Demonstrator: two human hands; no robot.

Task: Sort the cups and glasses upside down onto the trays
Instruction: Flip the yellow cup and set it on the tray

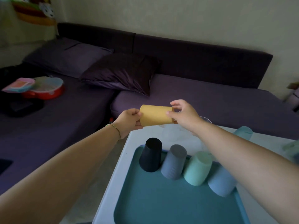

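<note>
Both the left hand (pixel 129 121) and right hand (pixel 184 115) hold a yellow cup (pixel 155 115) sideways above four upturned cups (pixel 173 161) on a teal tray (pixel 153 201).

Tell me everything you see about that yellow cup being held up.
The yellow cup is a plain, matte tumbler with no handle, plastic by the look and slightly tapered. It lies on its side in the air, its length running left to right, near the far edge of the white table, clear of the tray. The left hand grips its left end; the right hand pinches its right end. Which end is the mouth is unclear.
</note>
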